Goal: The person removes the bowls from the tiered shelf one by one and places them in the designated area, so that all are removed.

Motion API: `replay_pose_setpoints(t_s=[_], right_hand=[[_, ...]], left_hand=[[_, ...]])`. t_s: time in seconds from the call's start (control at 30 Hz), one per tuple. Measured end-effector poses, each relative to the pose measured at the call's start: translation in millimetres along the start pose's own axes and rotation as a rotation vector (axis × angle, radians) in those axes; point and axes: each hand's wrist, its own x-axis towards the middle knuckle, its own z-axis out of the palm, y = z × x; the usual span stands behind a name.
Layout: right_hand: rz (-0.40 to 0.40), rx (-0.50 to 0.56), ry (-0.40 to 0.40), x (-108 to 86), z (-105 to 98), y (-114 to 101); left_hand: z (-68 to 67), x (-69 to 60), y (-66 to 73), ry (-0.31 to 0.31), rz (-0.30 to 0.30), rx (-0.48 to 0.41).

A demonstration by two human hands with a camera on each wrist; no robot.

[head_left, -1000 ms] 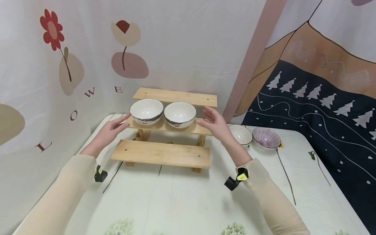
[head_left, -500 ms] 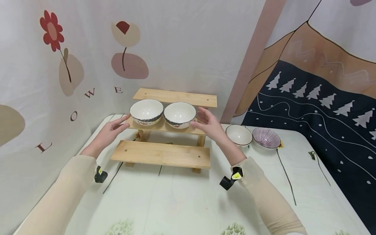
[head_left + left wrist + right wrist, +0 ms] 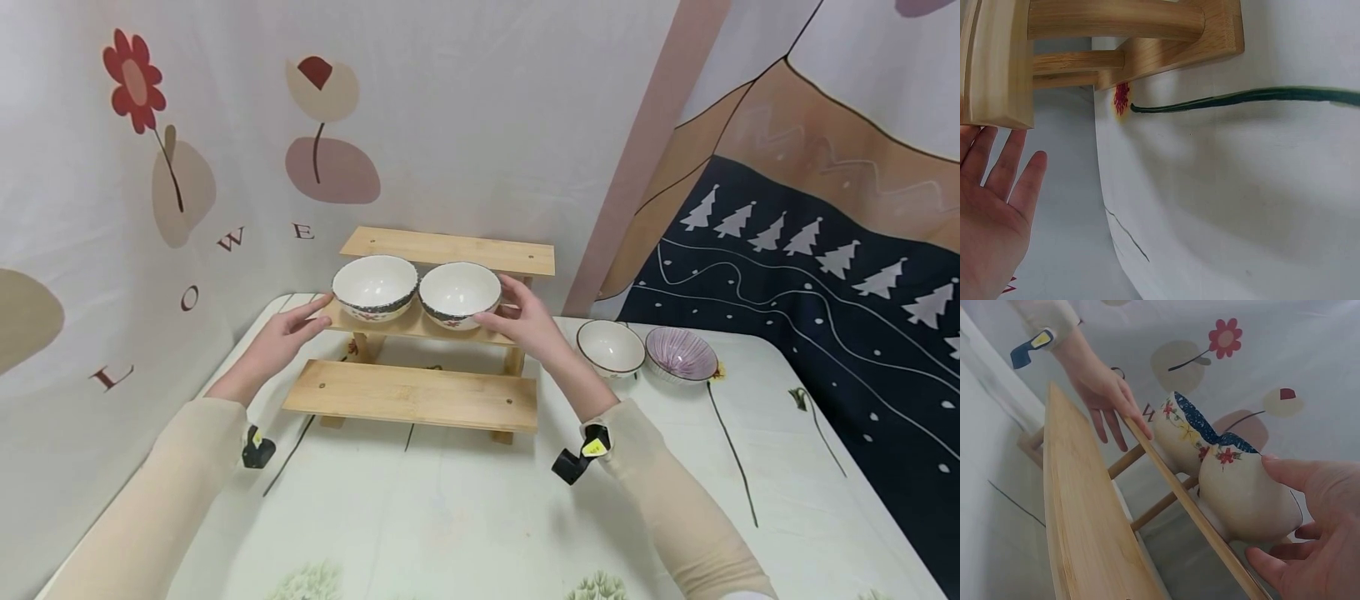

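Observation:
Two white bowls with dark patterned rims, a left bowl (image 3: 375, 287) and a right bowl (image 3: 460, 295), stand side by side on the middle board of a wooden three-step rack (image 3: 408, 394). The left hand (image 3: 273, 342) rests its fingers at that board's left end, beside the left bowl. In the left wrist view the left hand (image 3: 994, 212) has its fingers spread against the wood (image 3: 1000, 69). The right hand (image 3: 534, 327) holds the right bowl's right side, thumb in front, fingers behind. The right wrist view shows the right hand (image 3: 1316, 531) around the floral bowl (image 3: 1244, 494).
Right of the rack, a white bowl (image 3: 611, 347) and a purple striped bowl (image 3: 681, 354) stand on the cloth-covered table (image 3: 465, 517). Printed curtains (image 3: 480, 108) hang close behind the rack and along the left.
The right hand has moved left from beside the rack's middle board to the right bowl and now touches it. The left hand and both bowls on the rack have stayed in place.

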Motion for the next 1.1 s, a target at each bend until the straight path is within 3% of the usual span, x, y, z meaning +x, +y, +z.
replay_pose_setpoints(t_s=[0.33,0.57,1.1], right_hand=[[0.043,-0.013,0.024,1.6,6,-3],[0.131,0.229,-0.01,2.5,10,-7],[0.189,0.41,0.01,2.3,13,-11]], left_hand=[[0.8,-0.7,-1.3,0.003,0.003,0.005],[0.5,-1.0,-2.1,0.006,0.01,0.005],[1.2,-0.1,-1.7,0.007,0.023,0.005]])
